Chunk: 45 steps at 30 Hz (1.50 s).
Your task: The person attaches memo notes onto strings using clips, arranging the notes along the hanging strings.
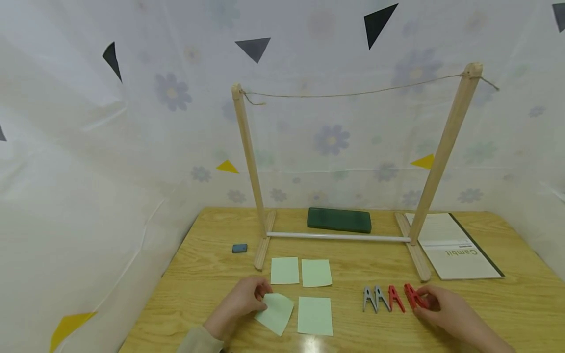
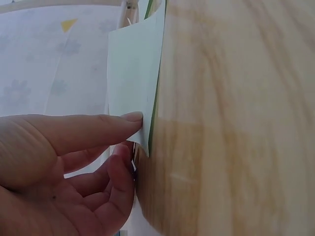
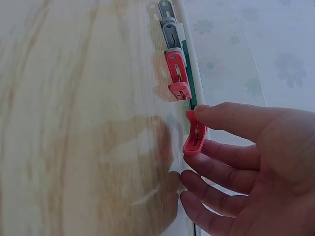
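My left hand (image 1: 242, 300) pinches the corner of a pale green sticky note (image 1: 276, 314), thumb on top. The left wrist view shows that note (image 2: 135, 73) tilted up from the table along one side. Three more sticky notes lie flat beside it, one of them a note (image 1: 315, 316) just to its right. Over on the right, my right hand (image 1: 454, 314) holds a red clothespin (image 3: 196, 135) between thumb and fingers. Another red clothespin (image 1: 396, 298) and two grey clothespins, one a grey clothespin (image 1: 369, 299), stand in a row to its left.
Behind the notes stands a wooden frame (image 1: 250, 162) with a string (image 1: 353, 94) tied between its posts and a white bar (image 1: 337, 237) low down. A dark green case (image 1: 339, 220), a small blue eraser-like block (image 1: 240, 248) and a notepad (image 1: 459, 250) lie around it.
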Tool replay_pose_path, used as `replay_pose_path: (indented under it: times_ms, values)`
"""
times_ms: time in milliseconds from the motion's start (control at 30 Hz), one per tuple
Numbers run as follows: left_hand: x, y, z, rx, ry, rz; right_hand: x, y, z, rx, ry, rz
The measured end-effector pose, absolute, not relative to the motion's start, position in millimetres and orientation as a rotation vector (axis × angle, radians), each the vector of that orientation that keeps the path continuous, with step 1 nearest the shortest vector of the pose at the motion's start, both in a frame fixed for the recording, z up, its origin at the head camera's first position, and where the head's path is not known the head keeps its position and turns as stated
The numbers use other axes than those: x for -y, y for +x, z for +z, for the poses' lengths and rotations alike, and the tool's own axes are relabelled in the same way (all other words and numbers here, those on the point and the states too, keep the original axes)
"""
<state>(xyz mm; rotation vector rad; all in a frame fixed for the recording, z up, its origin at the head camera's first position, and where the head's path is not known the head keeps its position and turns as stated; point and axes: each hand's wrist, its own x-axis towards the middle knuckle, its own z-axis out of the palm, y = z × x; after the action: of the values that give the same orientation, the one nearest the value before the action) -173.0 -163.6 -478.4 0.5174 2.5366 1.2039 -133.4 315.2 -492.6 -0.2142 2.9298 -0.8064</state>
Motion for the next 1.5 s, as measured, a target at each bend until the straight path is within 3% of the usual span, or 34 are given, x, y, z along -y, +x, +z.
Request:
replay_pose_path:
  times_ms: [667,933,1500]
  values:
    - [174.4,-176.0,-474.5,-2.548,0.441,1.153,-321.9,-141.0,-470.0,-2.978,-0.453,-0.93]
    - [177.9,-180.4,-469.6,-2.487,0.415,1.231,-320.3,-145.3,-451.0,-2.923,-0.427,-0.931]
    - [175.2,-192.6,-438.6,-2.466,0.372,1.353,-308.3,-161.3,-410.2,-3.06,-0.54,-0.848]
